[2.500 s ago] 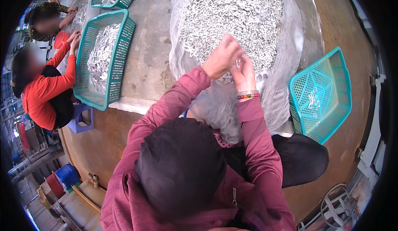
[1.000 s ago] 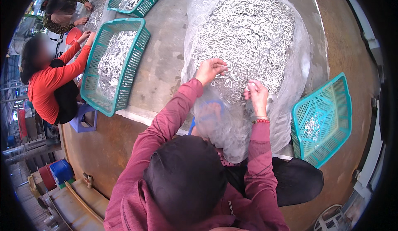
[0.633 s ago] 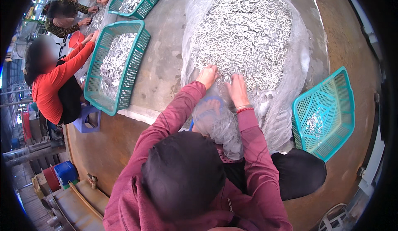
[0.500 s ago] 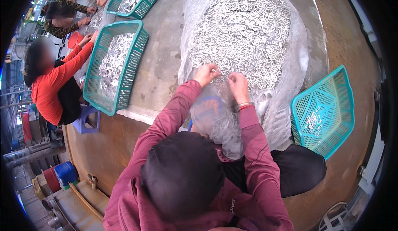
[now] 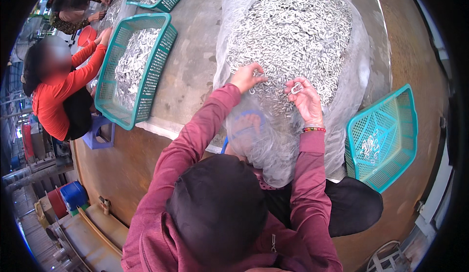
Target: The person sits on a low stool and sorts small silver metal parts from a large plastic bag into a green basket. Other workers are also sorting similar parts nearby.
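A big heap of small silvery metal pieces (image 5: 298,37), looped or hook-like, lies on a crumpled sheet of translucent netting (image 5: 359,52). At the heap's near left edge my left hand (image 5: 248,78) is closed, its fingertips down by the pieces; what they pinch is too small to make out. To its right, my right hand (image 5: 309,103) is turned partly palm up above the near edge of the heap. Its thumb and fingers grip one looped metal piece (image 5: 296,88). A bunched fold of netting hangs toward my lap.
At my right stands a turquoise basket (image 5: 409,125) with a few loops in it. Another green basket (image 5: 139,98), holding flat silvery pieces, is at the left beside a co-worker in orange (image 5: 51,108) near a purple stool (image 5: 110,132). A further basket (image 5: 168,3) stands beyond.
My hands have moved apart. The right hand has shifted right and turned palm up, now plainly showing a looped piece in its fingers; the left stays at the heap's edge.
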